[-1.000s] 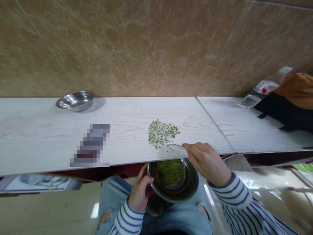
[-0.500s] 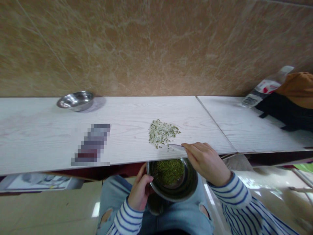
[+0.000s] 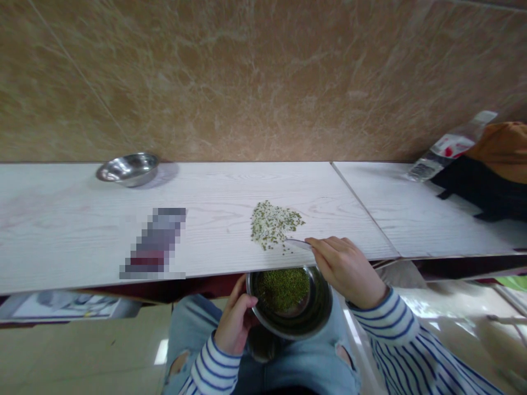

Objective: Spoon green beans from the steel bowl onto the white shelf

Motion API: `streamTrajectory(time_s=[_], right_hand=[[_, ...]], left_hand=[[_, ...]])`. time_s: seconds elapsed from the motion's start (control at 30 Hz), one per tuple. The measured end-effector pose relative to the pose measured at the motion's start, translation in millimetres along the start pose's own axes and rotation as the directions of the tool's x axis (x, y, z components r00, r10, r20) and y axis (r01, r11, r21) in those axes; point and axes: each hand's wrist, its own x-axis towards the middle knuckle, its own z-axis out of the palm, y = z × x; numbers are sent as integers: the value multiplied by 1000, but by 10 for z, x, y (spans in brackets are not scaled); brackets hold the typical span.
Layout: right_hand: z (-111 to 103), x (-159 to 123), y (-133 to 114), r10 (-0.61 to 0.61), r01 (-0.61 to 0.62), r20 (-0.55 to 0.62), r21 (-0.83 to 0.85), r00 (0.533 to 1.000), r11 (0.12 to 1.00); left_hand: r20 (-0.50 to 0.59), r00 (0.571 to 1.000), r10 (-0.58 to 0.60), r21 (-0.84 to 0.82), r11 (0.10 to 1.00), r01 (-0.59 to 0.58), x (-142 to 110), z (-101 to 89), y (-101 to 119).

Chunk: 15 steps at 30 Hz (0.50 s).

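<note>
My left hand grips the left rim of a steel bowl, thumb over the edge. Green mung beans lie inside the bowl, which sits at my lap just under the table's front edge. Between the fingers of my right hand is a thin, shiny, blade-like utensil; its exact kind is unclear. The utensil's tip points left, at the near edge of a spread pile of white rice grains and mung beans on the table. A few loose beans lie close to the tip.
A second steel bowl stands at the back left of the white table. A blurred-out flat object lies nearer the front. On the right are a clear plastic bottle and a black and brown bag. A stone-patterned wall runs behind.
My right hand and the utensil have risen very slightly away from the table's front edge. The bowl, my left hand and the pile look almost the same.
</note>
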Motion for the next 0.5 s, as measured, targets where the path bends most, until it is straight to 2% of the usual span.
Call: streamTrajectory(time_s=[0.5], right_hand=[[-41, -13, 1, -15, 14, 12, 31, 1000, 999]], left_hand=[[-12, 1000, -18, 1, 1000, 18, 12, -5, -17]])
